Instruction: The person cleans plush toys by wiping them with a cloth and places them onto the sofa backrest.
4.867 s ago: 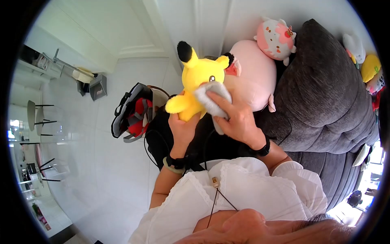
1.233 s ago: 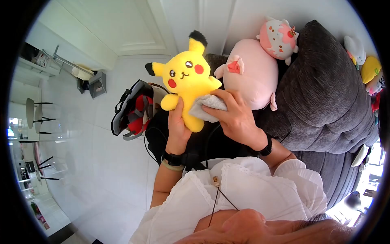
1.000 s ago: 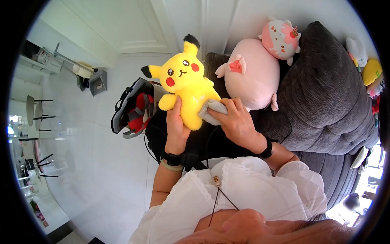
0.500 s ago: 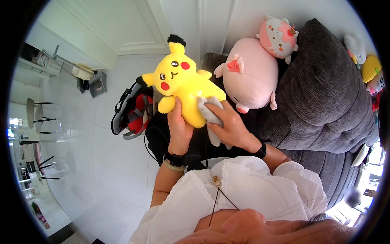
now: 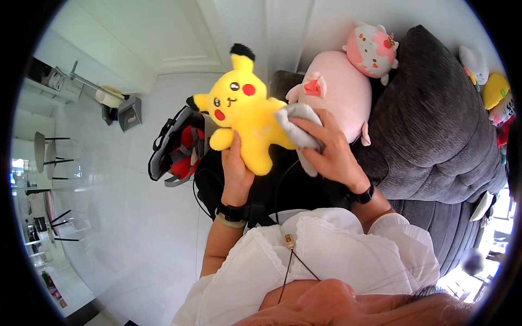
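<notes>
A yellow plush toy [image 5: 247,117] with black-tipped ears and red cheeks faces up in front of me. My left hand [image 5: 237,168] grips it at the lower left side, the thumb lying on its front and the other fingers hidden behind it. In my right hand [image 5: 331,146] is a bunched grey cloth [image 5: 300,124], pinched between thumb and fingers. That cloth is at the toy's right side, over the edge of its body; whether it touches the fur I cannot tell. A faint paler mark shows on the toy's belly.
A pink pig plush [image 5: 342,92] and a round pink-and-white plush [image 5: 372,49] sit beside a dark grey sofa cushion [image 5: 429,119]. On the tiled floor [image 5: 136,206] stands an open bag with red inside [image 5: 179,149]. More plush toys lie at far right.
My right hand has moved right with the cloth, from the toy's belly to its side, uncovering the belly. The toy has tilted slightly; my left hand keeps its hold.
</notes>
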